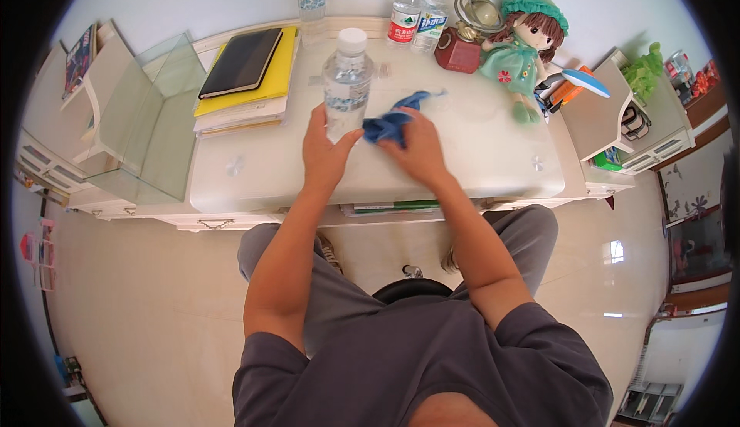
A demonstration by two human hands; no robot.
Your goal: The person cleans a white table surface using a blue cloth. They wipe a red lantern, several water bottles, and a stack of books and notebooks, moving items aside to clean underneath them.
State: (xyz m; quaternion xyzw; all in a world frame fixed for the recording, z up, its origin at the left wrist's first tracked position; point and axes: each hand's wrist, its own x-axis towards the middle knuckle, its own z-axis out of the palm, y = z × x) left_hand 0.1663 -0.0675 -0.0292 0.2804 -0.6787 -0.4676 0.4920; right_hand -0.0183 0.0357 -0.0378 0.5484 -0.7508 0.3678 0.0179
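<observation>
Before me on the glass-topped white desk [277,164] a clear plastic water bottle [348,83] with a white cap is upright. My left hand [326,152] is wrapped around its lower part, thumb on the near right side. Just to the right, my right hand [417,148] grips a crumpled blue cloth [386,127]. The cloth's bunched near end lies close beside the bottle; whether they touch I cannot tell. A loose end of the cloth trails away towards the back of the desk. The fingertips of my right hand are partly hidden by the cloth.
A black notebook [241,63] tops a stack of papers at left, beside an open glass tank [165,138]. Along the back stand a white-capped bottle [312,2], a red-capped bottle [404,13], another bottle [430,22], a globe ornament [459,48] and a doll [520,57].
</observation>
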